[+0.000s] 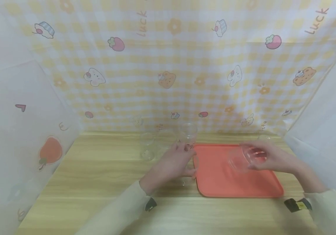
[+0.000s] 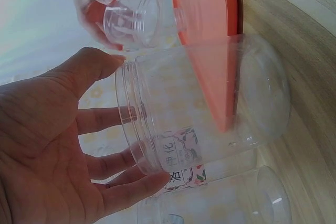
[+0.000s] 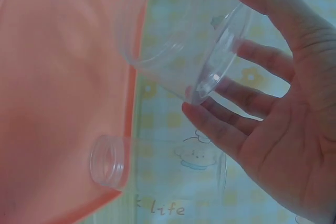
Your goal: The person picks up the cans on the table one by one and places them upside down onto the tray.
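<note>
My left hand (image 1: 174,161) spans the threaded rim of a large clear jar (image 2: 205,98), thumb on one side and fingers on the other. That jar stands upright on the wooden table by the tray's left edge. Over the orange tray (image 1: 221,182) my right hand (image 1: 269,156) holds a shorter clear jar (image 3: 173,30) by its base end, tilted with the threaded mouth angled down toward the tray. Another clear jar (image 3: 157,163) stands mouth-down on the tray's back right.
Behind my left hand stand more clear jars: one at left (image 1: 147,147), a wider one (image 1: 166,138) and a tall one (image 1: 188,130). A pink floral label (image 2: 184,177) shows through the plastic. A yellow checked cloth (image 1: 141,81) hangs behind the table, with pale sheets at both sides.
</note>
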`<action>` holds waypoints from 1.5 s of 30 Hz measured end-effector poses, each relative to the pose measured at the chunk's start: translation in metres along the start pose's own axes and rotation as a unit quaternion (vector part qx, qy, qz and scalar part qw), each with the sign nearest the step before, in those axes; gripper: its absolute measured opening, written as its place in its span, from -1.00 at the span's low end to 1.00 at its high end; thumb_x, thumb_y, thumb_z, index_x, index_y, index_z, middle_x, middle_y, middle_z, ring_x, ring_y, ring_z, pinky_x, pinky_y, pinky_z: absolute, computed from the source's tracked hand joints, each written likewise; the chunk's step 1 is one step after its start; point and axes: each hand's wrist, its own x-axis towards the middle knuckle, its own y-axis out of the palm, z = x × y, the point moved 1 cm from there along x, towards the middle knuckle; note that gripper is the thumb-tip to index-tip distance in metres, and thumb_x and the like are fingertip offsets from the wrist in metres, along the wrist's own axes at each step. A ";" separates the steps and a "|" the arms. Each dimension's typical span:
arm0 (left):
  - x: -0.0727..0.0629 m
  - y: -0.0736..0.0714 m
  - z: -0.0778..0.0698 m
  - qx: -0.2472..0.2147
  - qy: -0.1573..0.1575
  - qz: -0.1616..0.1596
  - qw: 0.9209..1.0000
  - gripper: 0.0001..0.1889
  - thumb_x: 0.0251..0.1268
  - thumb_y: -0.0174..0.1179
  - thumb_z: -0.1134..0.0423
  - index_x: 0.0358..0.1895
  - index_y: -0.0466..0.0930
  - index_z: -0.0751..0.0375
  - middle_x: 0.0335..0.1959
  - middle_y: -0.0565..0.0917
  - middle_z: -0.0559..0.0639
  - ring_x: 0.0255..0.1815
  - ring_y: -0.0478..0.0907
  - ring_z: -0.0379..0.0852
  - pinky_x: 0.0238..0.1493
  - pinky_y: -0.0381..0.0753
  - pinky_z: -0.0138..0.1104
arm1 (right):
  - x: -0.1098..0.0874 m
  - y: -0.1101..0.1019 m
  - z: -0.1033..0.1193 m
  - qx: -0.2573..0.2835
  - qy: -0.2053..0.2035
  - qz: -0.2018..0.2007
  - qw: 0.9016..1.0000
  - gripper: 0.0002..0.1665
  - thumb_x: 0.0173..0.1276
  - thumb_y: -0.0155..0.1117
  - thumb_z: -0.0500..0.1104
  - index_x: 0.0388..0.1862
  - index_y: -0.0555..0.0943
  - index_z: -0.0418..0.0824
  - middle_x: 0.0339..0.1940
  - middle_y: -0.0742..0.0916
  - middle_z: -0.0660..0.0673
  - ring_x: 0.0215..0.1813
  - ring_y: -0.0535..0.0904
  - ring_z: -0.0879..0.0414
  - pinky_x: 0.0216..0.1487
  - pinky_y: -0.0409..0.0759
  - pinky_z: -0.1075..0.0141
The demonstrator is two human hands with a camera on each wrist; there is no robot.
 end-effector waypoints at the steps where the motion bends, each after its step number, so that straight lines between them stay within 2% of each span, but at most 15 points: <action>1: 0.000 0.000 0.000 0.000 0.000 0.000 1.000 -0.46 0.30 0.35 -0.13 0.25 0.58 0.03 0.12 0.56 0.08 0.16 0.40 0.04 0.06 0.57 -0.24 | 0.000 0.000 0.000 0.000 -0.002 0.003 1.000 -0.18 0.13 0.63 -0.27 0.37 0.49 -0.27 0.00 0.68 -0.07 -0.01 0.67 0.06 -0.09 0.73 0.14; 9: 0.000 0.000 0.000 -0.005 -0.004 0.002 1.000 -0.44 0.30 0.36 -0.12 0.27 0.57 0.06 0.12 0.55 0.08 0.15 0.40 0.05 0.03 0.58 -0.24 | -0.006 -0.003 -0.007 -0.004 -0.010 0.019 1.000 -0.18 0.12 0.62 -0.31 0.36 0.48 -0.35 0.10 0.66 -0.08 0.01 0.67 0.06 -0.11 0.74 0.17; 12: 0.000 0.000 0.000 -0.007 -0.006 0.003 1.000 -0.43 0.30 0.35 -0.13 0.28 0.57 0.05 0.13 0.55 0.08 0.15 0.39 0.05 0.02 0.59 -0.23 | -0.009 -0.004 -0.009 -0.001 0.001 0.034 0.999 -0.20 0.14 0.62 -0.29 0.34 0.48 -0.37 0.04 0.67 -0.09 0.00 0.67 0.07 -0.11 0.73 0.19; 19: -0.001 0.001 0.001 -0.003 -0.008 0.002 1.000 -0.41 0.30 0.34 -0.16 0.29 0.56 0.04 0.14 0.55 0.09 0.16 0.40 0.08 0.04 0.60 -0.20 | -0.012 -0.005 -0.010 -0.023 0.042 0.066 0.997 -0.26 0.15 0.60 -0.25 0.29 0.50 -0.34 -0.01 0.67 -0.16 -0.04 0.65 0.02 -0.12 0.72 0.11; 24: -0.001 0.000 0.001 0.012 0.001 -0.008 1.000 -0.46 0.30 0.34 -0.15 0.24 0.59 0.03 0.13 0.55 0.11 0.11 0.43 0.07 0.07 0.57 -0.21 | -0.012 -0.008 -0.007 -0.061 0.092 0.083 0.990 -0.22 0.14 0.63 -0.13 0.30 0.52 -0.29 0.03 0.65 -0.10 -0.04 0.64 -0.04 -0.13 0.69 0.09; 29: -0.001 0.001 0.001 0.020 0.008 -0.014 1.000 -0.48 0.30 0.34 -0.13 0.23 0.59 0.04 0.11 0.55 0.10 0.08 0.44 0.06 0.11 0.53 -0.22 | -0.013 -0.009 -0.006 -0.074 0.112 0.099 0.986 -0.20 0.12 0.64 -0.10 0.30 0.52 -0.32 0.03 0.66 -0.09 -0.04 0.64 -0.08 -0.10 0.69 0.06; 34: 0.000 0.002 0.001 0.018 0.008 -0.012 1.000 -0.49 0.30 0.34 -0.12 0.22 0.59 0.04 0.11 0.55 0.11 0.09 0.44 0.06 0.11 0.53 -0.22 | -0.016 -0.010 -0.005 -0.056 0.130 0.109 0.984 -0.25 0.18 0.53 -0.24 0.32 0.48 -0.43 0.09 0.67 -0.24 -0.07 0.65 -0.01 -0.19 0.68 0.17; 37: -0.001 0.002 0.001 0.014 0.006 -0.009 1.000 -0.49 0.30 0.34 -0.12 0.22 0.59 0.04 0.12 0.54 0.12 0.09 0.43 0.07 0.10 0.54 -0.21 | -0.020 -0.009 -0.006 -0.006 0.141 0.121 0.983 -0.24 0.22 0.46 -0.33 0.36 0.41 -0.52 0.13 0.62 -0.39 -0.17 0.63 0.02 -0.27 0.69 0.21; 39: -0.001 0.001 0.000 0.012 0.005 -0.006 1.000 -0.48 0.30 0.34 -0.13 0.23 0.58 0.04 0.13 0.54 0.12 0.10 0.43 0.08 0.09 0.55 -0.21 | -0.023 -0.009 -0.008 0.009 0.144 0.125 0.982 -0.22 0.20 0.46 -0.36 0.37 0.38 -0.55 0.10 0.62 -0.41 -0.21 0.60 0.05 -0.31 0.69 0.24; 41: -0.001 0.001 0.000 0.013 0.005 -0.004 1.000 -0.47 0.30 0.34 -0.13 0.24 0.58 0.04 0.13 0.55 0.12 0.10 0.43 0.08 0.09 0.55 -0.22 | -0.025 -0.009 -0.010 0.017 0.151 0.127 0.980 -0.20 0.16 0.47 -0.39 0.37 0.37 -0.55 0.05 0.62 -0.36 -0.26 0.58 0.07 -0.34 0.69 0.26; 45: -0.001 0.002 0.000 0.014 0.005 -0.002 1.000 -0.46 0.29 0.35 -0.12 0.25 0.58 0.05 0.13 0.55 0.12 0.11 0.43 0.07 0.11 0.53 -0.23 | -0.031 -0.011 -0.013 -0.033 0.163 0.124 0.978 -0.14 0.06 0.57 -0.30 0.34 0.43 -0.49 -0.15 0.66 -0.16 -0.30 0.55 0.11 -0.40 0.58 0.32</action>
